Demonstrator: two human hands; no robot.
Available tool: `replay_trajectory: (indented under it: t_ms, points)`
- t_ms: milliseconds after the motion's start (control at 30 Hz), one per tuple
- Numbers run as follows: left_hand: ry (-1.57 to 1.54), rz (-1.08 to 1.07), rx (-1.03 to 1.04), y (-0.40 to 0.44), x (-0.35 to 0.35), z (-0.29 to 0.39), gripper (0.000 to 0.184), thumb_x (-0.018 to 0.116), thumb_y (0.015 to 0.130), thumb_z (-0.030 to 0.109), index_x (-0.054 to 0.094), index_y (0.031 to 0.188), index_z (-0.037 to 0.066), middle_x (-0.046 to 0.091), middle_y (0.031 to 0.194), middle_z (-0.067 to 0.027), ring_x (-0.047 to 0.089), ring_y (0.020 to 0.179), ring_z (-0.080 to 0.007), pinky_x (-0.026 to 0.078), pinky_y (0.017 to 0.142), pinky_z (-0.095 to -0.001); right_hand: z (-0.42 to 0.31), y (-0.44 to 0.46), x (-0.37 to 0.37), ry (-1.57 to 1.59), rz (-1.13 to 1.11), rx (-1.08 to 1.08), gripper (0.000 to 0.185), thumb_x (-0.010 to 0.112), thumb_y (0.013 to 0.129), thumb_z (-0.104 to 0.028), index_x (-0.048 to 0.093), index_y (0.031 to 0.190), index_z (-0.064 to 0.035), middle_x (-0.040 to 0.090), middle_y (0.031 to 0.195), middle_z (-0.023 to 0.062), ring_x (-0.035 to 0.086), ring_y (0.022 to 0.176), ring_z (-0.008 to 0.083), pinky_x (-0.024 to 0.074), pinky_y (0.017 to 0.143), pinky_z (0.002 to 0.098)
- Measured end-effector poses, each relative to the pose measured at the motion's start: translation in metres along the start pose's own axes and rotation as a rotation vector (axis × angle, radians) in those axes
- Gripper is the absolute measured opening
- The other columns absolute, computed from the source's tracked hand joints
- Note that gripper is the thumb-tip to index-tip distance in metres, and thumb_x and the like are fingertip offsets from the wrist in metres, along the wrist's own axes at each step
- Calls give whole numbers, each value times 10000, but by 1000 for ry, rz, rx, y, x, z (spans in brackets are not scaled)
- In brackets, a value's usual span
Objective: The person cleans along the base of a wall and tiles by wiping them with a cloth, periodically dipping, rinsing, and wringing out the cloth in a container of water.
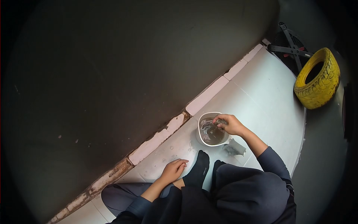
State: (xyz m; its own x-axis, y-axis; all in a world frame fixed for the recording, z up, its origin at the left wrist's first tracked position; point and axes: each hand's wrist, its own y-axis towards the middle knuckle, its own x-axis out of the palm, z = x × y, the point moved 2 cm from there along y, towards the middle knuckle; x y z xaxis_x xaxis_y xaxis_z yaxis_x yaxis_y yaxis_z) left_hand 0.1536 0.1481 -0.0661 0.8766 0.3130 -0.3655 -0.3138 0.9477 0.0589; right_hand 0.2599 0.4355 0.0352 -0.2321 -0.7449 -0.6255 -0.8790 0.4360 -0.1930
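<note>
A white bucket (200,136) of murky brownish water stands on the pale tiled floor in front of my feet. Over its right side is my right hand (230,124), fingers curled together at the water. A small greyish piece seems to be pinched in them, but its kind is unclear. My left hand (174,171) rests by my black-socked foot (197,170), fingers loosely stretched out and holding nothing. Just right of the bucket's base lies a grey, crumpled-looking piece (235,148), perhaps cloth.
A dark wall (112,74) rises on the left, with a chipped pinkish skirting (156,142) along its foot. Wet spots mark the tiles (169,153) near the bucket. At the upper right are a yellow-painted tyre (319,87) and a black crossed stand (292,50).
</note>
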Motion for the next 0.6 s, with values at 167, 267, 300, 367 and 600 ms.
replay_trajectory:
  t_ms: [167, 267, 300, 367, 600]
  points:
    - [46, -42, 65, 5, -3, 10, 203, 505, 852, 109, 618, 1006, 38, 617, 833, -96, 603, 767, -249, 476, 705, -326, -16, -2, -3, 94, 85, 112, 224, 612, 777, 52, 667, 966, -55, 661, 805, 44, 593, 659, 113, 511, 641, 259]
    - [136, -67, 168, 3, -7, 9, 193, 510, 836, 111, 615, 982, 41, 609, 815, -95, 594, 761, -267, 471, 695, -357, -35, -2, -4, 45, 154, 47, 209, 652, 734, 62, 693, 911, -42, 681, 807, 70, 618, 699, 123, 522, 670, 252]
    - [186, -100, 238, 3, -9, 9, 192, 513, 823, 104, 613, 977, 49, 608, 816, -91, 593, 770, -266, 466, 705, -363, -37, 0, -4, 38, 147, 42, 209, 652, 734, 62, 693, 911, -42, 681, 807, 70, 618, 699, 123, 522, 670, 252]
    - [236, -124, 311, 3, -12, 9, 192, 516, 810, 97, 611, 972, 56, 608, 817, -88, 592, 779, -264, 462, 715, -369, -42, 5, -9, 13, 154, 65, 206, 673, 701, 74, 702, 871, -40, 685, 848, 95, 637, 737, 133, 526, 681, 255]
    - [468, -153, 382, -2, -30, 28, 179, 534, 794, 121, 612, 953, 94, 598, 813, -50, 584, 806, -218, 434, 721, -346, -73, 7, -21, -177, 117, -30, 184, 617, 706, 119, 668, 838, 0, 672, 792, 116, 650, 731, 175, 528, 678, 287]
